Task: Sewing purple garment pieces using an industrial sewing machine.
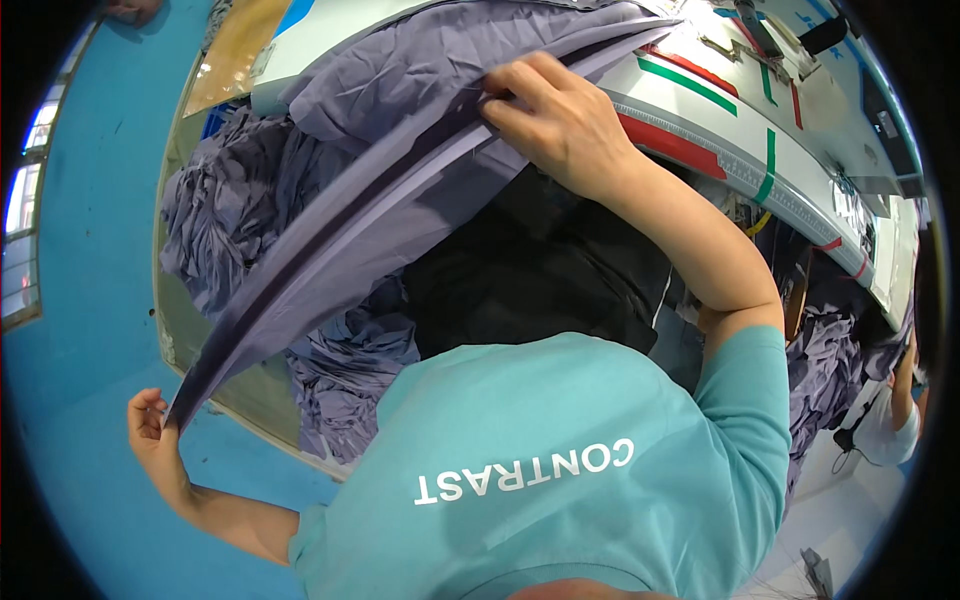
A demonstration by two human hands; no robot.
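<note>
A long panel of grey-purple fabric (300, 240) is stretched diagonally between my two hands, with a folded edge running along its length. At the far left, out beyond the table's side, my left hand (152, 428) is closed on one end of it. My right hand (560, 122) pinches the same fabric farther along, at the front edge of the work table; its fingertips are partly hidden in the fold. From there the strip carries on to the upper right, toward the sewing machine (755, 30). More of the cloth lies bunched on the table behind it.
Crumpled heaps of grey-purple cloth (225, 205) lie at left and below the strip (350, 375). A measuring scale (800, 208) with red and green tape lines the white table's edge. Black cloth (530, 270) covers my lap. Another person (888, 425) sits at far right.
</note>
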